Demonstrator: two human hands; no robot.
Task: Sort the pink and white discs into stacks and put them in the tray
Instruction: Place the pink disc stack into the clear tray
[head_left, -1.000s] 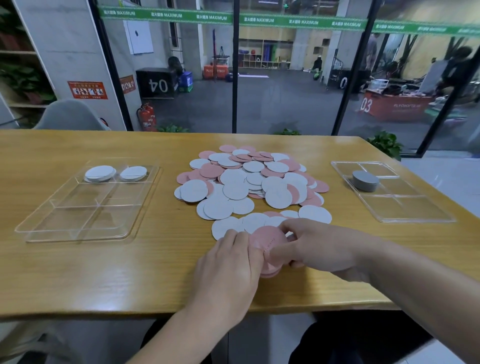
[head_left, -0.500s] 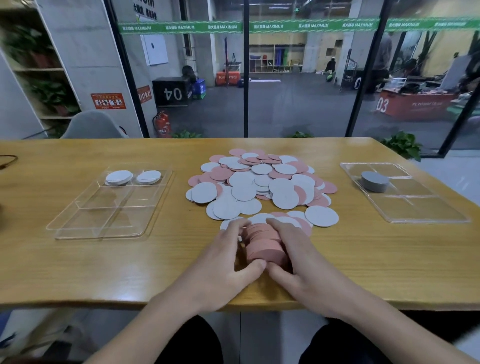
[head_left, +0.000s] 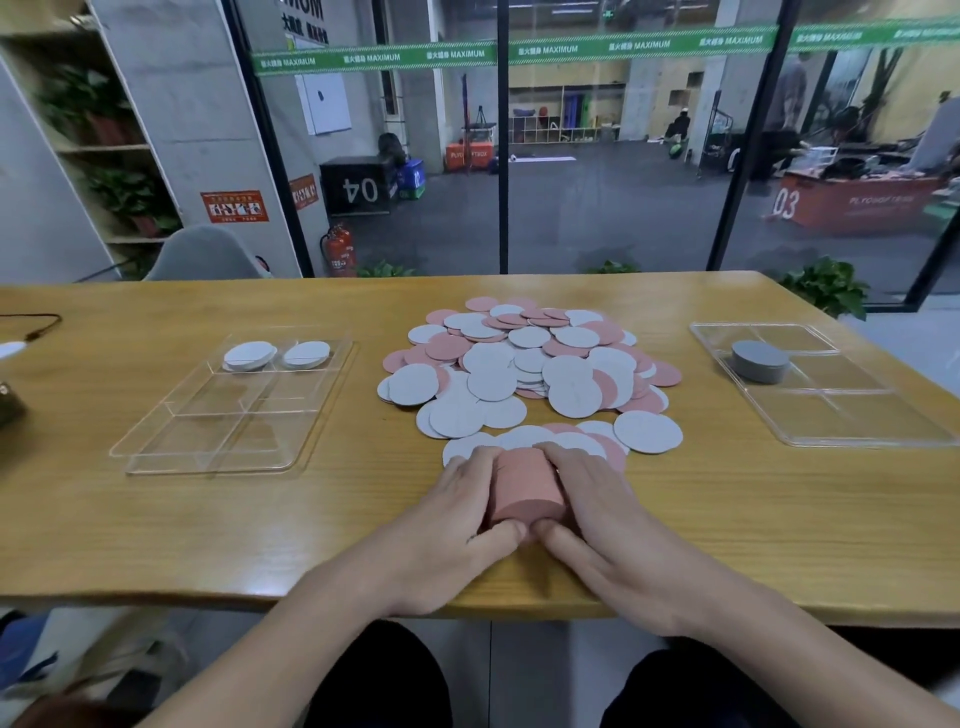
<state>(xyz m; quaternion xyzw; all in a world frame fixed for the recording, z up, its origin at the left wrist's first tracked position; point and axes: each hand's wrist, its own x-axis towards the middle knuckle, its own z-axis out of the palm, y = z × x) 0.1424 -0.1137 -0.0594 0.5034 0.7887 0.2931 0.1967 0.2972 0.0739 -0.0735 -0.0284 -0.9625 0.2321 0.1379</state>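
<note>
My left hand (head_left: 457, 512) and right hand (head_left: 597, 512) curl around a stack of pink discs (head_left: 525, 486) near the table's (head_left: 156, 530) front edge, thumbs meeting in front. Behind it, mid-table, lies the loose pile of pink and white discs (head_left: 530, 364). One clear tray (head_left: 208, 441) sits toward the left edge, another tray (head_left: 857, 421) toward the right.

A light wooden surface (head_left: 156, 545) fills the foreground. Beyond it, from 11 to 2 o'clock, black-framed glass walls (head_left: 597, 182) with a green banner strip (head_left: 467, 52) look onto a dim, dark-floored gym (head_left: 597, 208). At 10 o'clock stand a concrete pillar (head_left: 171, 104), plant shelves (head_left: 104, 145), a grey chair (head_left: 202, 257) and a red fire extinguisher (head_left: 340, 252).
</note>
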